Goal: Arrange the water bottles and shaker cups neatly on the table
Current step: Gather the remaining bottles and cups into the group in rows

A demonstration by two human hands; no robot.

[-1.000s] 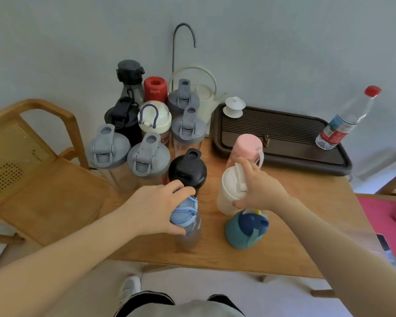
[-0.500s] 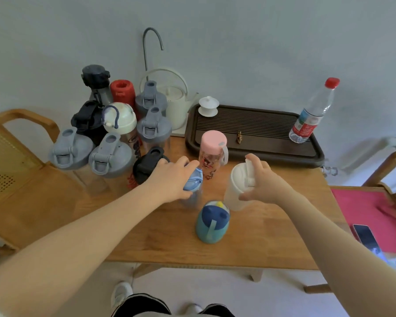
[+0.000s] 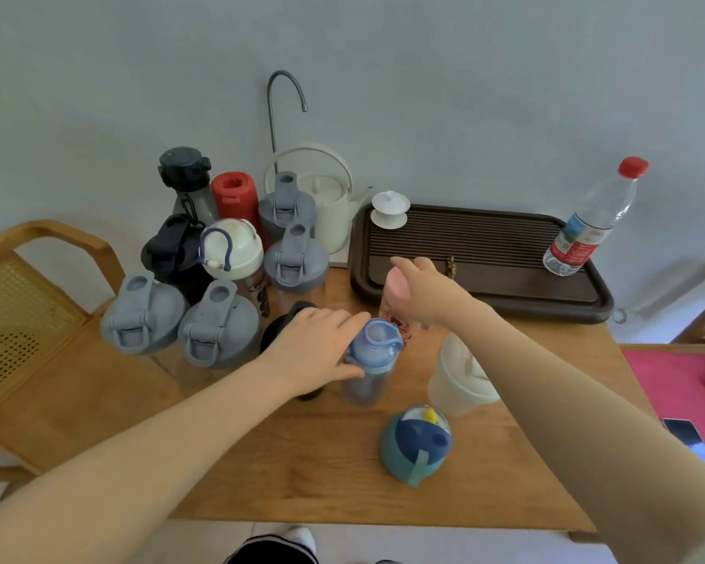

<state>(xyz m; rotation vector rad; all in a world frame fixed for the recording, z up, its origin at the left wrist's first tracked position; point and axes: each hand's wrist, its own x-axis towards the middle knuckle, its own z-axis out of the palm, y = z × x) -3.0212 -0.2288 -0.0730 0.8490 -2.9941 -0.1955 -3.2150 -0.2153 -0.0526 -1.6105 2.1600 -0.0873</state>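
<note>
My left hand (image 3: 314, 352) grips the blue-lidded clear bottle (image 3: 373, 360) standing mid-table, beside a black-lidded shaker (image 3: 290, 319) that my hand partly hides. My right hand (image 3: 424, 295) closes over the top of the pink-lidded bottle (image 3: 395, 303) in front of the tea tray. The white shaker cup (image 3: 456, 384) stands free under my right forearm. A teal and navy kids' bottle (image 3: 418, 445) stands near the front. Several grey-lidded shakers (image 3: 218, 327), a white-domed bottle (image 3: 233, 250), and red (image 3: 235, 197) and dark bottles (image 3: 186, 173) cluster at the back left.
A dark wooden tea tray (image 3: 485, 254) holds a white lidded cup (image 3: 390, 209) and a clear red-capped water bottle (image 3: 591, 221). A white kettle (image 3: 326, 201) with a curved tap stands at the wall. A wooden chair (image 3: 37, 311) is left; a pink-seated chair with a phone (image 3: 686, 431) is right.
My right hand let go of the white shaker cup and moved back-left onto the pink-lidded bottle. My left hand stays on the blue-lidded bottle, now set down beside the black shaker.
</note>
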